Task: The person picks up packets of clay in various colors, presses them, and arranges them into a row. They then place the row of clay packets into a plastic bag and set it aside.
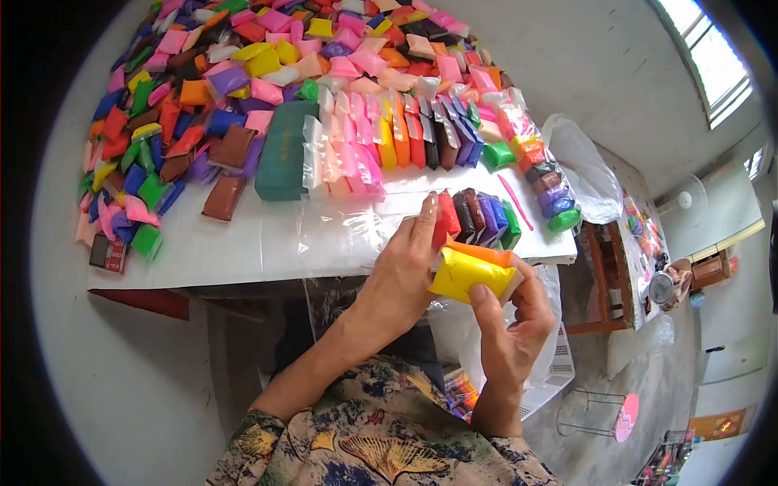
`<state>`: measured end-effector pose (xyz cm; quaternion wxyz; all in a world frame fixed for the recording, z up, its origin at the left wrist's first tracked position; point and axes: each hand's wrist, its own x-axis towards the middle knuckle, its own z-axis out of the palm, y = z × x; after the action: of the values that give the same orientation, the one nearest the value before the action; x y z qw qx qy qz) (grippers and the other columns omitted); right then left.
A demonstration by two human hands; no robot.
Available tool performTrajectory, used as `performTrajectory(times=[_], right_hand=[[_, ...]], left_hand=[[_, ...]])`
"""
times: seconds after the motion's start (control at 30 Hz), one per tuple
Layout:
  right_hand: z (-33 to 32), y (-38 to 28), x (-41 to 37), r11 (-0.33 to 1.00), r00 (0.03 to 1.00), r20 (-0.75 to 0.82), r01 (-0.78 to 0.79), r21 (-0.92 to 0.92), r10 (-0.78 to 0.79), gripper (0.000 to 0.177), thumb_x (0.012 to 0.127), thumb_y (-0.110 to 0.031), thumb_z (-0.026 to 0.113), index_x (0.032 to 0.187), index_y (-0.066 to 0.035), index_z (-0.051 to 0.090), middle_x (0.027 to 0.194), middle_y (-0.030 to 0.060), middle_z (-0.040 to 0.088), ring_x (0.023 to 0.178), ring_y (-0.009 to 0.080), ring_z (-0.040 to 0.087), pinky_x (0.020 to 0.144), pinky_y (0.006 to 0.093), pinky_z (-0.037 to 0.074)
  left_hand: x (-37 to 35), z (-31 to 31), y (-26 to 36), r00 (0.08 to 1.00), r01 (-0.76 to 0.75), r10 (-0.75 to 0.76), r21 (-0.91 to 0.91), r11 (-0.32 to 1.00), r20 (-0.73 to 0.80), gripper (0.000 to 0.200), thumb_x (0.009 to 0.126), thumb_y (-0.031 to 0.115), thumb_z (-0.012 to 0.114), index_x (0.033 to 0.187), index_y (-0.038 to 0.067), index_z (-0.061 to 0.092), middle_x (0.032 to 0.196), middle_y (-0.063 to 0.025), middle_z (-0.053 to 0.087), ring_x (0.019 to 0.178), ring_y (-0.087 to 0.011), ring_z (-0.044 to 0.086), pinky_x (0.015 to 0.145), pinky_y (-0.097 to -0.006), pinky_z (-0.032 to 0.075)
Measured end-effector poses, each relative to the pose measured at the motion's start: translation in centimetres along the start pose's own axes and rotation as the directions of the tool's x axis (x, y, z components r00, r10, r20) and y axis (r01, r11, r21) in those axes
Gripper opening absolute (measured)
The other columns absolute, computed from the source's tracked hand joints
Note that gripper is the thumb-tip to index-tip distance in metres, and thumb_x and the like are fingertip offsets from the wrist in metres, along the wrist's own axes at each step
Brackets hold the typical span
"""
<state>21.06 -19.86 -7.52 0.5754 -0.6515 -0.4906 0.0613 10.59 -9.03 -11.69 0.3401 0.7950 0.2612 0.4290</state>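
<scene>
My right hand (pixel 510 316) pinches a yellow packet (pixel 472 274) with an orange packet (pixel 486 254) behind it, above the table's front edge. My left hand (pixel 409 263) is beside them, its fingers reaching to a red packet (pixel 445 220) at the near end of a short row on the table. Whether its hidden fingers also grip the packets cannot be made out. Farther along that row stand black, brown, purple, blue and green packets (pixel 510 227). Behind it is a longer row of upright packets sorted by colour, with orange ones (pixel 400 134) near its middle.
A large heap of coloured packets (pixel 267 61) covers the back and left of the white table (pixel 259 251). A dark green box (pixel 285 154) stands left of the long row. At the right lie a filled clear bag (pixel 551 182) and a pink strip (pixel 515 202).
</scene>
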Motion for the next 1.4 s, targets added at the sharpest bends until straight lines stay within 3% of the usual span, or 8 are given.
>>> performTrajectory(times=[0.23, 0.43, 0.67, 0.77, 0.8, 0.9, 1.17, 1.4], right_hand=[[1.2, -0.2, 0.7, 0.997, 0.999, 0.028, 0.047, -0.059, -0.046, 0.040, 0.081, -0.009, 0.076, 0.116, 0.005, 0.062, 0.095, 0.0109, 0.067, 0.075, 0.0154, 0.060, 0.069, 0.0289, 0.049], [2.1, 0.8, 0.2, 0.937, 0.973, 0.029, 0.230, -0.262, -0.231, 0.044, 0.078, -0.009, 0.077, 0.118, 0.004, 0.061, 0.098, 0.0157, 0.068, 0.079, 0.0297, 0.066, 0.071, 0.0376, 0.050], [4.6, 0.7, 0.0, 0.850, 0.936, 0.023, 0.329, -0.412, -0.351, 0.049, 0.079, -0.014, 0.078, 0.123, -0.001, 0.061, 0.103, 0.0090, 0.069, 0.087, 0.0252, 0.066, 0.074, 0.0369, 0.044], [6.2, 2.0, 0.0, 0.807, 0.946, 0.042, 0.298, -0.511, -0.323, 0.049, 0.080, -0.017, 0.077, 0.124, -0.002, 0.061, 0.107, 0.0091, 0.069, 0.086, 0.0255, 0.065, 0.074, 0.0374, 0.044], [6.7, 2.8, 0.0, 0.788, 0.924, 0.008, 0.330, -0.520, -0.382, 0.051, 0.081, -0.019, 0.077, 0.126, -0.003, 0.060, 0.106, 0.0094, 0.066, 0.084, 0.0258, 0.064, 0.071, 0.0375, 0.045], [6.9, 2.9, -0.8, 0.794, 0.945, -0.068, 0.228, -0.563, -0.319, 0.051, 0.079, -0.018, 0.078, 0.125, -0.004, 0.060, 0.101, 0.0100, 0.063, 0.082, 0.0266, 0.063, 0.067, 0.0377, 0.046], [6.0, 3.2, -1.0, 0.817, 0.933, -0.039, 0.292, -0.496, -0.357, 0.045, 0.074, -0.010, 0.081, 0.114, -0.004, 0.060, 0.091, 0.0101, 0.060, 0.076, 0.0279, 0.062, 0.063, 0.0390, 0.050], [5.7, 4.0, -1.5, 0.815, 0.922, -0.046, 0.316, -0.486, -0.385, 0.044, 0.073, -0.010, 0.082, 0.111, -0.004, 0.061, 0.087, 0.0081, 0.060, 0.067, 0.0229, 0.058, 0.056, 0.0354, 0.047]], left_hand=[[-1.0, -1.6, 0.8, 0.999, 0.039, -0.040, 0.099, 0.994, 0.010, 0.057, 0.081, -0.015, 0.047, 0.138, -0.016, 0.042, 0.124, -0.0349, 0.051, 0.116, -0.0483, 0.053, 0.102, -0.0468, 0.045], [-2.2, -2.7, 1.7, 0.998, 0.063, -0.057, 0.184, 0.981, -0.035, 0.056, 0.080, -0.015, 0.047, 0.137, -0.016, 0.044, 0.127, -0.0335, 0.049, 0.119, -0.0474, 0.052, 0.104, -0.0469, 0.043], [-3.8, -2.7, 2.7, 0.989, 0.031, 0.038, 0.455, 0.890, -0.142, 0.054, 0.083, -0.008, 0.054, 0.135, -0.017, 0.044, 0.124, -0.0306, 0.051, 0.116, -0.0440, 0.055, 0.101, -0.0457, 0.046], [-4.1, -2.1, 2.6, 0.988, 0.103, -0.045, 0.427, 0.898, -0.145, 0.052, 0.085, -0.006, 0.055, 0.134, -0.016, 0.045, 0.123, -0.0299, 0.051, 0.115, -0.0433, 0.055, 0.099, -0.0450, 0.047], [-4.1, -1.8, 2.4, 0.990, 0.094, -0.044, 0.399, 0.912, -0.131, 0.051, 0.085, -0.005, 0.056, 0.134, -0.016, 0.045, 0.124, -0.0300, 0.051, 0.115, -0.0433, 0.055, 0.099, -0.0446, 0.047], [-4.2, -1.2, 2.1, 0.993, 0.057, -0.013, 0.378, 0.924, -0.117, 0.050, 0.087, -0.003, 0.058, 0.134, -0.016, 0.045, 0.130, -0.0309, 0.048, 0.117, -0.0435, 0.055, 0.100, -0.0439, 0.047], [-3.2, -1.9, 2.1, 0.991, 0.073, -0.005, 0.498, 0.864, -0.135, 0.054, 0.087, -0.001, 0.060, 0.137, -0.013, 0.044, 0.151, -0.0301, 0.033, 0.134, -0.0453, 0.046, 0.104, -0.0441, 0.048], [-3.4, -2.1, 2.2, 0.990, 0.037, 0.018, 0.377, 0.925, -0.139, 0.057, 0.085, -0.009, 0.053, 0.141, -0.007, 0.044, 0.151, -0.0295, 0.034, 0.137, -0.0477, 0.041, 0.108, -0.0455, 0.043]])
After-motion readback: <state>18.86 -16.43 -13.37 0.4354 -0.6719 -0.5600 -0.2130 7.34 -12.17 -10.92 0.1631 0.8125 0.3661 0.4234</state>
